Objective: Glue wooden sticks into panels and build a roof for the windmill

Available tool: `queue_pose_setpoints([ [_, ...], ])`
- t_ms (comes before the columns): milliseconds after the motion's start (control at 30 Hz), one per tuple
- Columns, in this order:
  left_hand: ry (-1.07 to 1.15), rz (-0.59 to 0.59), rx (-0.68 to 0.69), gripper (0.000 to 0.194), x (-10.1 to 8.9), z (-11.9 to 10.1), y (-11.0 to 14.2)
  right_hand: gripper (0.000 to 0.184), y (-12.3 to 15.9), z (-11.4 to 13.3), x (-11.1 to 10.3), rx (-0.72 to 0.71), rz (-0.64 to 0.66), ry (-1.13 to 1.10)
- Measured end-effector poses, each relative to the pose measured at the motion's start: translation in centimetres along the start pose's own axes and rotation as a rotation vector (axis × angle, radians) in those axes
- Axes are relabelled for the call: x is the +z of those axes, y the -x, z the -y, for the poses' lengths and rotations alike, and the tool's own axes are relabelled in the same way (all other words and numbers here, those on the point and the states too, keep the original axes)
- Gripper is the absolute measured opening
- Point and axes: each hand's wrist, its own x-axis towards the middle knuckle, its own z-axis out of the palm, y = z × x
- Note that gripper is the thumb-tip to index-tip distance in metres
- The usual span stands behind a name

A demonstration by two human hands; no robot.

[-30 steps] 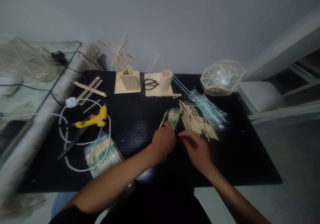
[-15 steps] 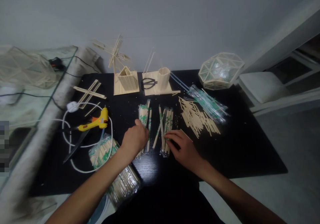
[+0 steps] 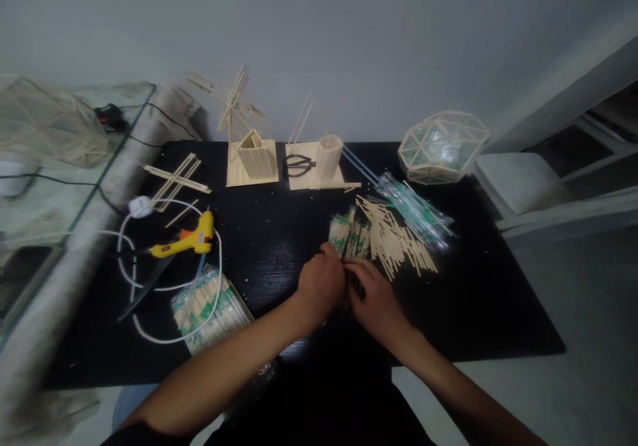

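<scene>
Several chopsticks in clear, green-printed wrappers [image 3: 351, 233] lie together on the black table, their far ends showing beyond my hands. My left hand [image 3: 321, 283] is closed around the near part of the bunch. Touching it from the right, my right hand [image 3: 376, 300] has its fingers curled at the bunch's right side. The near ends are hidden beneath my hands. A heap of bare wooden sticks [image 3: 393, 240] lies just right of the bunch.
A yellow glue gun [image 3: 184, 243] with a looped white cord [image 3: 219, 280] lies left, by a large chopstick pack [image 3: 212, 310]. Stick-built models [image 3: 256, 157] and a cup-like holder [image 3: 329, 157] stand behind. A faceted frame [image 3: 443, 147] and green-printed packets [image 3: 416, 210] are at right.
My left hand has moved right, bringing the left group of wrapped chopsticks against the right group. The hands were apart and now meet. The view has shifted slightly.
</scene>
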Motion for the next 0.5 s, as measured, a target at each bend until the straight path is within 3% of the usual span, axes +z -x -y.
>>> queue_pose_setpoints([
  [167, -0.037, 0.052, -0.175, 0.029, -1.6, 3.5, 0.8, 0.02, 0.3, 0.1, -0.5, -0.005, -0.032, 0.103],
  [333, -0.074, 0.066, -0.345, 0.036, -2.8, 7.8, 1.6, 0.023, 0.5, 0.7, 0.0, -0.013, -0.026, 0.197],
  [400, -0.083, 0.063, -0.362, 0.036, -2.8, 8.2, 1.9, 0.025, 0.4, 1.0, 0.6, -0.033, 0.003, 0.211],
  [500, -0.088, 0.058, -0.306, 0.033, -2.2, 6.8, 2.0, 0.026, 0.2, 1.1, 1.1, -0.051, 0.059, 0.219],
])
